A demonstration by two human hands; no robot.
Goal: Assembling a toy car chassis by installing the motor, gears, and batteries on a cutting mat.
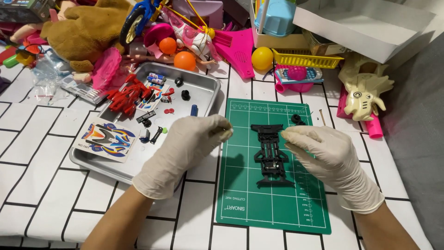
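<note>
Many small red and black parts [134, 97] fill the metal tray [210, 90].

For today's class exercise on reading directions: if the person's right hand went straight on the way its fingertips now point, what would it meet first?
The right hand points left, so it would probably meet the black toy car chassis on the green cutting mat first, though its height above them is unclear.

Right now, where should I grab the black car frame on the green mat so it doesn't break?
Pinch the black car frame across its narrow middle, coming straight down from above. It lies flat and lengthwise on the green mat, and its thin bumper ends look fragile. The right hand is closest.
</note>
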